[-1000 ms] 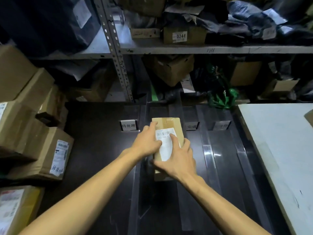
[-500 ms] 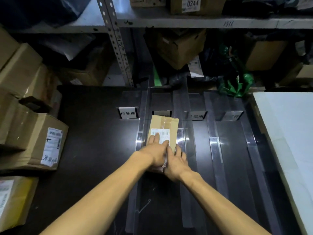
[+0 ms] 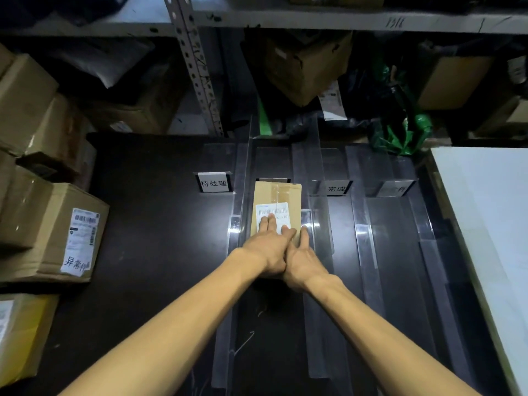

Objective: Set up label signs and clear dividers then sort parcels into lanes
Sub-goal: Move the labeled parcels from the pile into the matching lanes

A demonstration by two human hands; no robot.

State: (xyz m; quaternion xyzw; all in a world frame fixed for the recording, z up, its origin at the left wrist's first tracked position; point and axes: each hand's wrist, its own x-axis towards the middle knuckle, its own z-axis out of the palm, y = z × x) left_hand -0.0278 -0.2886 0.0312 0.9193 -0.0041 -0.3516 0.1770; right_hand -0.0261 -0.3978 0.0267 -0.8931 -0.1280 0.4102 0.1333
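A flat brown parcel (image 3: 278,195) with a white barcode label lies in the second lane, between two clear dividers (image 3: 243,195) (image 3: 317,201). My left hand (image 3: 267,247) lies flat on its near half, fingers straight over the label. My right hand (image 3: 300,258) rests beside it with straight fingers on the parcel's near right corner. Label signs stand at the lane heads: a white one (image 3: 213,182) on the left, one mostly hidden behind the parcel, a third sign (image 3: 337,188), and a fourth sign (image 3: 395,190). Further clear dividers (image 3: 363,224) (image 3: 423,224) bound the right lanes.
Cardboard boxes (image 3: 51,230) are stacked on the left of the dark table (image 3: 148,238). A yellowish parcel (image 3: 20,332) sits at the near left. A white board (image 3: 491,212) lies at the right. Metal shelving (image 3: 200,78) with boxes and a green bag (image 3: 405,130) stands behind.
Both hands slid back toward me along the parcel and flattened on its near end. The parcel now lies straight in the second lane, covering its sign.
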